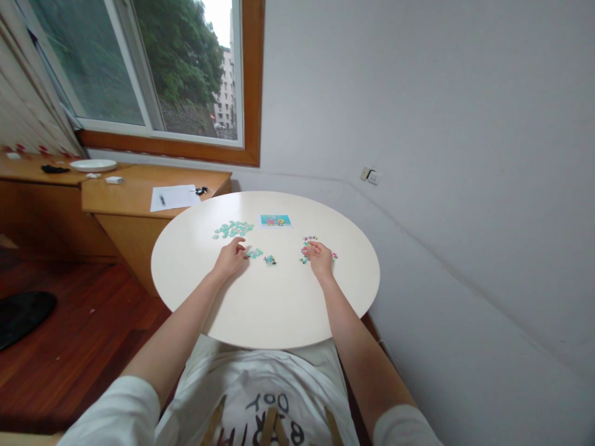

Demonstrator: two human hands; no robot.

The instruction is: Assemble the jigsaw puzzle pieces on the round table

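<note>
My left hand (230,257) rests at the left part of the table, its fingers loosely bent and apart, with no piece visible in them. Just right of its fingertips lies a small cluster of teal jigsaw pieces (254,253). A few joined-looking pieces (270,261) lie farther right. Over a pile of pink and multicoloured jigsaw pieces (305,252) hovers or rests my right hand (320,257); its fingers are bent and slightly apart, covering part of the pile. Whether they touch a piece is too small to tell.
A larger spread of teal pieces (233,229) and a picture card (276,221) lie at the back of the white oval table (274,310). Left of it, a wooden desk (134,192) holds paper (174,197), keys (201,191) and a white plate (93,165). A wall (441,186) stands at right.
</note>
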